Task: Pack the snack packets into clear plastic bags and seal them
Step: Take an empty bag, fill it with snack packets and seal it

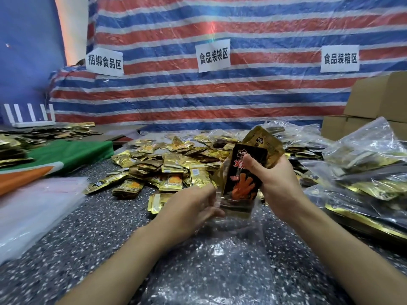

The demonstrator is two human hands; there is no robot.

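My right hand (273, 181) grips a small bunch of snack packets: a black one with an orange picture (244, 175) in front and a gold one (263, 142) behind. Their lower ends sit in the mouth of a clear plastic bag (220, 249) that lies on the speckled table (92, 245). My left hand (193, 208) holds the bag's open rim on the left, fingers curled round the plastic. A heap of loose gold packets (167, 166) lies just beyond both hands.
Filled clear bags (365, 179) are stacked at the right, with cardboard boxes (383, 100) behind them. A pile of empty clear bags (37, 208) lies at the left beside a green and orange cloth (66, 155). A striped tarp (220, 95) with paper signs forms the back wall.
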